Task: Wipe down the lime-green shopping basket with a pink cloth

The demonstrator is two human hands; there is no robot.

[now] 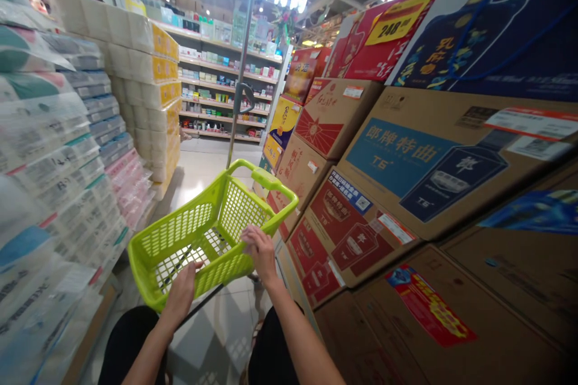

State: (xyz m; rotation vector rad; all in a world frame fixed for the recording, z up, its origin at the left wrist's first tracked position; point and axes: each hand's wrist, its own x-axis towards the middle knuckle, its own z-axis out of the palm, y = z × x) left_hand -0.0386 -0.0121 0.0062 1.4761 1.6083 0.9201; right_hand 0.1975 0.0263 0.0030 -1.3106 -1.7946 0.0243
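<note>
A lime-green plastic shopping basket [180,222] with slotted sides is tilted in front of my knees. Nothing lies inside it. My left hand [183,289] grips its near rim at the left, the thumb on the inner side and the other fingers mostly hidden. Further right along the same rim is my right hand [259,249], its fingers bent over the edge and slightly blurred. The basket's raised handle [264,179] stands at the far right end, apart from both hands.
Stacked cartons [397,156] of bottled drinks wall the right side. On the left rise packs of tissue [49,144] and wrapped paper rolls [130,72]. A thin grey pole [248,30] stands beyond the basket, before shelves [221,84] of small goods. Pale floor tiles [198,162] run between.
</note>
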